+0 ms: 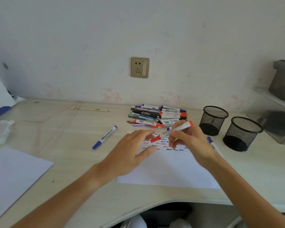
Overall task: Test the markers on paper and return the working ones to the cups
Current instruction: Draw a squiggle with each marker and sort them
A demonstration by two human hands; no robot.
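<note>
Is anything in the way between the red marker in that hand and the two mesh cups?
Nothing visible blocks it. The right hand holds the red marker above the paper; both mesh cups stand open-topped to its right, with only bare desk between. A blue marker lies flat nearby.

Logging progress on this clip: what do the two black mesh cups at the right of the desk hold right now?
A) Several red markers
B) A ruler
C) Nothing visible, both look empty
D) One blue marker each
C: both mesh cups show only dark bottoms through the mesh, while the marker pile lies on the desk and the right hand holds a red marker.
</note>
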